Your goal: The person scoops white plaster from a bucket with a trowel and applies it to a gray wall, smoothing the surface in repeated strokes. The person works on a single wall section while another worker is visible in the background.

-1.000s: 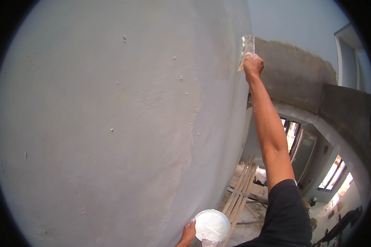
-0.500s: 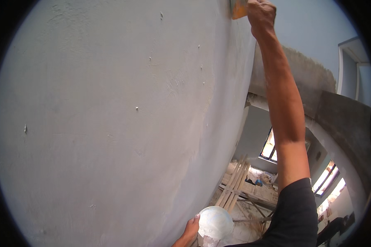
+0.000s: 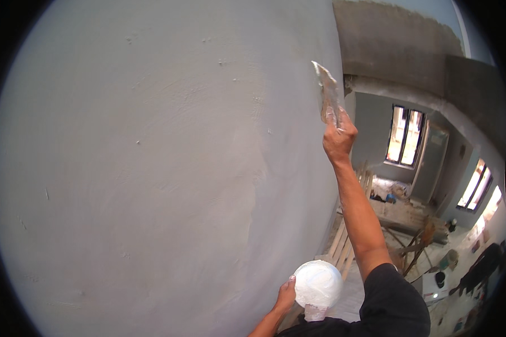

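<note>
Wall (image 3: 140,185) left, window (image 3: 406,135) right; scraper (image 3: 330,96) above paste (image 3: 319,283); planks (image 3: 339,241) behind.

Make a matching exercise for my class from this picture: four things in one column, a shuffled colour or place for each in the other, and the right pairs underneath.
Column one
1. Right hand
2. Sleeve
3. Left hand
4. Paste

Column two
A. at the left edge of the round container
B. white
C. raised, around the lower end of the scraper
D. black

Right pairs
1-C, 2-D, 3-A, 4-B
</note>
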